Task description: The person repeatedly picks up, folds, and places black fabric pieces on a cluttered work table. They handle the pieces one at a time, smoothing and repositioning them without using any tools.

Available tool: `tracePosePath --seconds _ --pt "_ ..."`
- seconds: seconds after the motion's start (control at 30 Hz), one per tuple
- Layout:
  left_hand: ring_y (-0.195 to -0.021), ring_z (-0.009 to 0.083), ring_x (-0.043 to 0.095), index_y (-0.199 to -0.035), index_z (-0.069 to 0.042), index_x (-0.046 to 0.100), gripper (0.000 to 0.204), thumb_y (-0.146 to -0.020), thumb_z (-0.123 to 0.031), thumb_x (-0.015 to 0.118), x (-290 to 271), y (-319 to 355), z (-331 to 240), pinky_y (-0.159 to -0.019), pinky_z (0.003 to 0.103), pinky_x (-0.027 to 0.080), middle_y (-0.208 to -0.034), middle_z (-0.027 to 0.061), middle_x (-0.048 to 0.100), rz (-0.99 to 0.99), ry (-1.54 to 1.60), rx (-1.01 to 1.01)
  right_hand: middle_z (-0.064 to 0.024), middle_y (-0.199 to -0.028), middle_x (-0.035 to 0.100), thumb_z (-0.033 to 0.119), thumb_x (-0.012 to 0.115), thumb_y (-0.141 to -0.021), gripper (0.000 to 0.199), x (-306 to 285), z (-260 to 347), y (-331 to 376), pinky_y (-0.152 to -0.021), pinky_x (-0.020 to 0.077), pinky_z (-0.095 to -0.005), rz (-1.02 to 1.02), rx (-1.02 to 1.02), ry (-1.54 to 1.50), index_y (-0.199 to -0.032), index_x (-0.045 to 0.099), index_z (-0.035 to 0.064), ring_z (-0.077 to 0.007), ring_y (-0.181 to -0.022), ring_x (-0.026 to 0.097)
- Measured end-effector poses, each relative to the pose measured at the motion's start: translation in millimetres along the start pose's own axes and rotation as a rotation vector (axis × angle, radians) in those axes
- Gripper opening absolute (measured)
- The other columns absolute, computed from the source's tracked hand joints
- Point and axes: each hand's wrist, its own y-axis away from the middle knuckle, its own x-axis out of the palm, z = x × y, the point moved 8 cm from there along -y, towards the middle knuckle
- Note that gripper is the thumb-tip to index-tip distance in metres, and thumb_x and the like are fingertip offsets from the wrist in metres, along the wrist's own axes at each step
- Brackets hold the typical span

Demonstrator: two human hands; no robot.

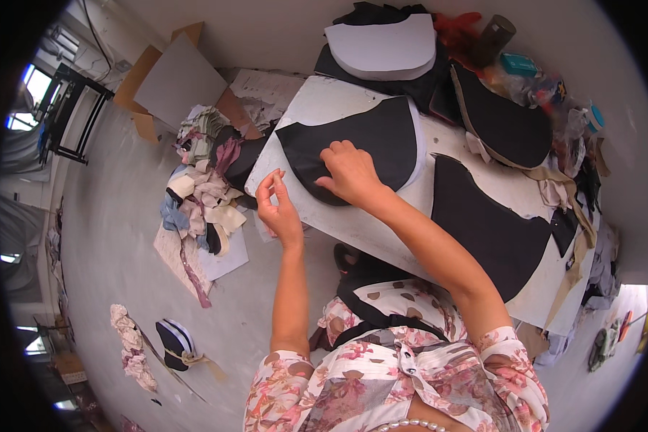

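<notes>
A person in a floral shirt works at a crowded white table [302,108], where a smooth black sheet panel with one curved side and a white layer along its edge [389,137] lies flat near the left end. The right hand [349,173] rests on the panel, thumb spread from bent fingers; the left hand [279,209] is raised just off the table's near edge, fingers curled toward the thumb, though whether they pinch anything cannot be told. A second matte black panel [482,223] lies beside the right forearm.

Thick white curved sheets [381,54] sit stacked on black material at the far side, near a black curved stack with a tan edge [507,115]. Behind it crowd a dark cylindrical container [495,32], a teal box [518,65] and clear plastic bags [576,137], their contents unclear.

On the floor, a heap of crumpled, multicoloured fabric scraps [201,194] spreads near an open brown cardboard box [183,79], its inside hidden. A tied black-and-white bundle [172,345] lies nearer.
</notes>
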Motion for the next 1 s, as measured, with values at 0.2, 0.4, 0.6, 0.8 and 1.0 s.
tracePosePath --seconds 0.2,0.4,0.6,0.8,1.0 --pt "-0.103 0.023 0.057 -0.103 -0.003 0.067 0.019 -0.094 -0.018 0.06 12 -9 8 -0.092 0.035 0.043 -0.106 0.0086 0.065 0.071 -0.206 0.069 -0.0154 -0.08 0.068 0.012 0.063 -0.079 0.011 26 -43 -3 -0.07 0.0512 -0.0443 0.155 0.188 -0.218 -0.079 0.07 0.0047 -0.0337 -0.08 0.065" --pt "-0.108 0.0294 0.056 -0.099 -0.002 0.067 0.02 -0.093 -0.02 0.062 33 -14 10 -0.096 0.039 0.042 -0.109 0.0123 0.065 0.126 -0.215 0.16 -0.0159 -0.081 0.069 0.015 0.06 -0.082 0.016 21 -57 0 -0.073 0.0513 -0.0441 0.175 0.257 -0.297 -0.086 0.073 0.0062 -0.0355 -0.08 0.066" --pt "-0.119 0.0358 0.052 -0.085 -0.001 0.067 0.021 -0.089 -0.022 0.067 55 -15 7 -0.101 0.043 0.039 -0.114 0.0165 0.066 0.195 -0.32 0.26 -0.016 -0.081 0.069 0.015 0.059 -0.082 0.017 18 -51 0 -0.073 0.0515 -0.0439 0.179 0.242 -0.275 -0.085 0.073 0.0057 -0.0356 -0.08 0.066" --pt "-0.12 0.0362 0.052 -0.08 -0.001 0.065 0.023 -0.088 -0.022 0.069 43 -14 17 -0.101 0.044 0.038 -0.112 0.0166 0.067 0.139 -0.307 0.19 -0.0146 -0.08 0.07 0.019 0.061 -0.081 0.017 20 -69 1 -0.071 0.0516 -0.0426 0.156 0.312 -0.343 -0.084 0.072 0.0057 -0.0336 -0.078 0.067" --pt "-0.121 0.0357 0.052 -0.081 -0.001 0.066 0.022 -0.088 -0.022 0.068 43 -13 14 -0.102 0.044 0.038 -0.112 0.0164 0.067 0.137 -0.264 0.182 -0.0105 -0.077 0.069 0.036 0.071 -0.081 0.034 13 -56 -3 -0.068 0.0511 -0.0406 0.177 0.27 -0.35 -0.089 0.071 0.0035 -0.0298 -0.076 0.067"
